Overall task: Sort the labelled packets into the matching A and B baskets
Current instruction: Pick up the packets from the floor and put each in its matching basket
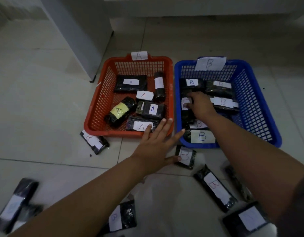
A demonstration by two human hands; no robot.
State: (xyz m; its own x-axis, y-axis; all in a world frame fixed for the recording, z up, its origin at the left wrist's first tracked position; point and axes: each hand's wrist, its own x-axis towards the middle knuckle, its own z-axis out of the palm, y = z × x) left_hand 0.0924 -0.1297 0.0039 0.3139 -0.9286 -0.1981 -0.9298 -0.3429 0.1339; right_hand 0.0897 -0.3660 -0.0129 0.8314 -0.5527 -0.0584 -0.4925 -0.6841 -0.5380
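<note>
- Over the blue plastic mesh basket [260, 106], your right hand [200, 106] pinches a black wrapped packet with a white label [186, 106].
- Your left hand [155, 145], fingers spread straight, reaches across the red plastic mesh basket [98, 106] rim.

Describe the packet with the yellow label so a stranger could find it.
Find the red plastic basket tagged A, left of the blue one. Near its front-left corner lies a black wrapped roll packet. Its label is yellow; the neighbours' are white.
</note>
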